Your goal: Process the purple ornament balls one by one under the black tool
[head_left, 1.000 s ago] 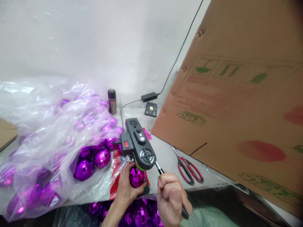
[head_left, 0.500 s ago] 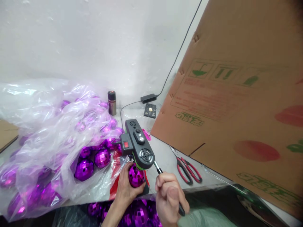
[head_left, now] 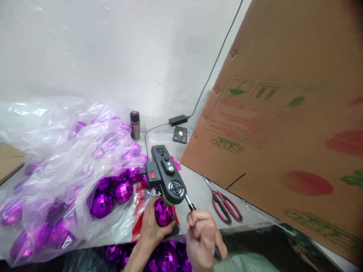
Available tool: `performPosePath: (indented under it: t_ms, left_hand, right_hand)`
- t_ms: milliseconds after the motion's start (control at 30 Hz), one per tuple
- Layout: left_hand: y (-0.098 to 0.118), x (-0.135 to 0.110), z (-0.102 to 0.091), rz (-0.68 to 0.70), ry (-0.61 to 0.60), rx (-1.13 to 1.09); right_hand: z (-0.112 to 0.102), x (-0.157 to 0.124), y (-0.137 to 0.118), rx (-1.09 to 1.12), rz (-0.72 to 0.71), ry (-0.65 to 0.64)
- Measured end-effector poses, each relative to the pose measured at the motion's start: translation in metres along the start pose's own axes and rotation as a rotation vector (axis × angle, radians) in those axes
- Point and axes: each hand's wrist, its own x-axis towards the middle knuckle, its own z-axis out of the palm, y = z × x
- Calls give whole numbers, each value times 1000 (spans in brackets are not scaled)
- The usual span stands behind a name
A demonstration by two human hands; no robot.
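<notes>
My left hand [head_left: 149, 229] is wrapped around a shiny purple faceted ball [head_left: 163, 212] and holds it under the head of a small dark grey benchtop machine [head_left: 166, 175] with a red switch. To the right, my right hand [head_left: 203, 238] is closed around the machine's black-gripped lever handle [head_left: 192, 207]. A large clear plastic bag [head_left: 56, 166] full of the same purple balls lies on the table to the left. More purple balls [head_left: 164, 258] sit in a bag below the table edge.
A big tilted cardboard box [head_left: 283, 124] fills the right side. Red-handled scissors [head_left: 227, 206] lie beside it on the table. At the back by the white wall stand a small dark can [head_left: 135, 125], a power adapter [head_left: 178, 120] with its cable, and a black remote [head_left: 180, 135].
Both hands keep their grips. The view has shifted slightly; the ball and lever hand look almost unmoved.
</notes>
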Motion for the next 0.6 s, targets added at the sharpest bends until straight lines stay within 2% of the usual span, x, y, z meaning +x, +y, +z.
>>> performPosePath:
  t_ms: [200, 333, 600]
  left_hand:
    - [2, 1, -2, -17, -30, 3]
    - [7, 4, -4, -28, -48, -7]
    - [0, 0, 2, -17, -20, -24]
  right_hand:
    - [-2, -13, 7, -35, 3, 24]
    - [2, -23, 11, -29, -45, 58]
    - [-1, -25, 23, -47, -149, 38]
